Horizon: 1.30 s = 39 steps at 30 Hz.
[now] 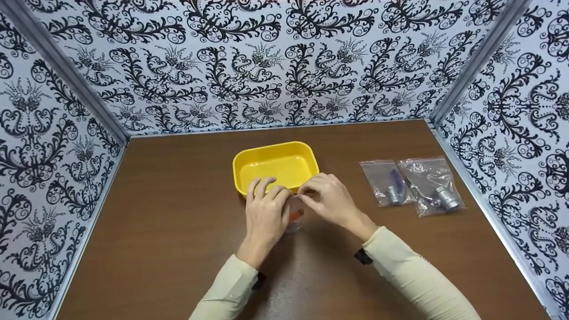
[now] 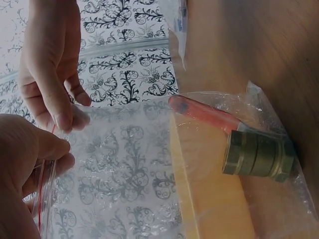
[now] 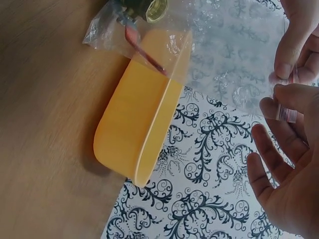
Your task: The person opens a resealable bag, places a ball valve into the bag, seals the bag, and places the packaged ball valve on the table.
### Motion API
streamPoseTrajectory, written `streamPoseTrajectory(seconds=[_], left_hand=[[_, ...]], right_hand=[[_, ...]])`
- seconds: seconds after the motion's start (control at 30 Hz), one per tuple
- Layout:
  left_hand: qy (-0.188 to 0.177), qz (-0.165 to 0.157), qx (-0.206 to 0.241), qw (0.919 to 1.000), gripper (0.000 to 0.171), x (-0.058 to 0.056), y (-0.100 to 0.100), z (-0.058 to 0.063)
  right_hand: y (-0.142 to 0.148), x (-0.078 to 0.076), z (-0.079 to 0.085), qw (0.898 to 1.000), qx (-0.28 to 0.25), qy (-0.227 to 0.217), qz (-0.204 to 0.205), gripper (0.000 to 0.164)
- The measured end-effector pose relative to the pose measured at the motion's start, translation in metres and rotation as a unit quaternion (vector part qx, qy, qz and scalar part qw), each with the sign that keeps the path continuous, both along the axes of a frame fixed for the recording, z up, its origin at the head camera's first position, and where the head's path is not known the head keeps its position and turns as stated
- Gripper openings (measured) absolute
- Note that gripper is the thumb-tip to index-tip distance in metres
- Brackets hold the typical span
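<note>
A clear zip bag hangs between my two hands, its red-striped zip edge at the top. Inside it, at the bottom, lies a ball valve with a brass-coloured hex body and a red lever handle. My left hand pinches the zip edge between thumb and finger, while some of its other fingers stretch outward. Close beside it, my right hand pinches the same edge. In the right wrist view this hand has its remaining fingers spread apart.
A yellow bin sits just behind the hands on the brown table. On the right lie two more zip bags: one with a metal fitting and a purple-blue piece, another with a larger metal fitting. Patterned walls surround the table.
</note>
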State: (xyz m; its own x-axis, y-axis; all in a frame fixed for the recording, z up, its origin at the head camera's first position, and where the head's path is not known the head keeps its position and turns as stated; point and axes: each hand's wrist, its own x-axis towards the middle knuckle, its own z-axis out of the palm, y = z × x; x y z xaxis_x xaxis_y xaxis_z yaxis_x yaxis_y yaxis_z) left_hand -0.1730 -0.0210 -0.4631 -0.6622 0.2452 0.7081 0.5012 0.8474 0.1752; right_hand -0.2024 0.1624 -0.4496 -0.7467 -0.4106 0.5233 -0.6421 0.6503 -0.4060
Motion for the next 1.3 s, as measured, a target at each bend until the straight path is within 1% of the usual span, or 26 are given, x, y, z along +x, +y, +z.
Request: streamPoseTrajectory(seconds=[0.1,0.33,0.53,0.67,0.87,1.17,1.3], left_hand=[[0.004,0.0,0.002,1.0,0.005,-0.0005,0.0001,-0.0008],[0.016,-0.002,0.007,0.9999,0.006,-0.0016,0.0019,-0.0016],[0.006,-0.003,0.012,0.9999,0.006,-0.0019,0.0025,-0.0008],[0.002,-0.004,0.014,0.9999,0.008,-0.0013,0.0026,-0.0007],[0.001,-0.002,0.021,0.9998,0.007,-0.0012,0.0015,-0.0003],[-0.003,-0.001,0.015,0.9999,0.009,-0.0018,0.0021,0.0005],[0.002,-0.001,0.012,0.9999,0.008,-0.0022,0.0019,0.0008]], right_hand=[[-0.0004,0.0014,0.0002,1.0,-0.004,0.003,-0.004,0.008],[-0.0035,0.0034,-0.0007,0.999,0.0,0.037,-0.004,0.006],[-0.0021,0.002,0.0001,1.0,-0.002,0.025,0.006,0.012],[0.0012,0.0013,0.0023,1.0,-0.003,0.016,0.012,0.01],[0.0051,-0.0005,0.0019,1.0,-0.004,0.006,0.008,0.009],[0.0035,-0.0001,0.0017,0.999,0.004,0.032,0.008,0.009],[0.0038,-0.0002,0.0026,0.999,0.003,0.039,0.007,0.01]])
